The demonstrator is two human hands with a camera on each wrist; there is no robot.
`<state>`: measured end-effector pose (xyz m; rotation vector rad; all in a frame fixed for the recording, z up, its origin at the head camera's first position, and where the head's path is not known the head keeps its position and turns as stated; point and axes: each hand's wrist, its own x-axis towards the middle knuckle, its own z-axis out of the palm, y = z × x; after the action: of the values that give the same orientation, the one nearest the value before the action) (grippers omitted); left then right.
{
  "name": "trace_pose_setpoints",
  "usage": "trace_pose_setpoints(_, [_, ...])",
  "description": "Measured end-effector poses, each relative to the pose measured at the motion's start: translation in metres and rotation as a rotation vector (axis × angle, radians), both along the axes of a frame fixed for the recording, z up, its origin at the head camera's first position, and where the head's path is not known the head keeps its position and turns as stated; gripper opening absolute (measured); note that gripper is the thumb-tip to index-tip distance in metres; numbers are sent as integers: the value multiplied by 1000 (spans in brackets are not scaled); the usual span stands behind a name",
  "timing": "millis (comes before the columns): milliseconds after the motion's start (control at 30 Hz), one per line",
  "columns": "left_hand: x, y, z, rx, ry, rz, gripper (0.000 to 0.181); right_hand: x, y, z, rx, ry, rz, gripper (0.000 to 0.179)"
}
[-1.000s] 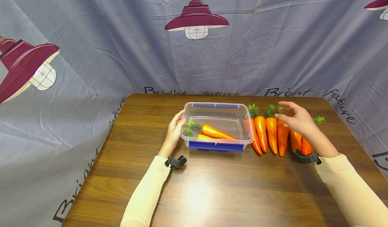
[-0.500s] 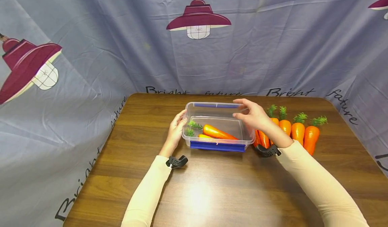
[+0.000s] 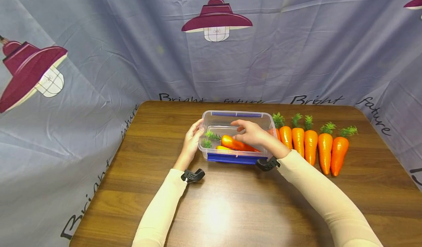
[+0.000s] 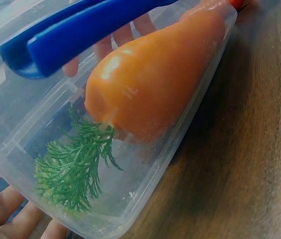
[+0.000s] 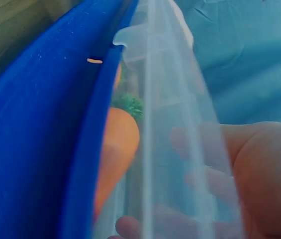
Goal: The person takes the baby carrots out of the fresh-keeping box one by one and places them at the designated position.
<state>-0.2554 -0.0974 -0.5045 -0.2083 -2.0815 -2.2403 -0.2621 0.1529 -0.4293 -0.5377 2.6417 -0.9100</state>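
A clear plastic food container (image 3: 217,122) with blue side latches stands lidless on the table. Two carrots with green tops lie inside; the farther carrot (image 3: 229,142) shows more fully, while the nearer carrot (image 3: 223,148) is partly behind the front rim. My left hand (image 3: 191,139) rests against the container's left end, its fingers (image 4: 23,221) along the outside wall in the left wrist view. My right hand (image 3: 252,133) reaches over the right part of the container, thumb and fingers apart with nothing between them. Its thumb tip overlaps the farther carrot in the head view.
To the container's right, several carrots (image 3: 310,144) lie in a row on the wooden table (image 3: 158,137), leafy tops pointing away. The leftmost one lies right up against the container. A grey curtain (image 3: 138,56) with printed lamps hangs behind the table.
My right hand has moved left from above the row of carrots, past the container's right rim, and down over the carrots inside. The left hand has stayed at the container's left end.
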Motion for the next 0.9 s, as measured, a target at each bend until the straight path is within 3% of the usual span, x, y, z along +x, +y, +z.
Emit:
trace_pose_setpoints(500, [0,1,0,12,-6,-3,45,-3,-14,-11,90,-73,77,61])
trace_pose_setpoints(900, [0,1,0,-9,-1,8,44,-1,-16,-16,199,29,187,64])
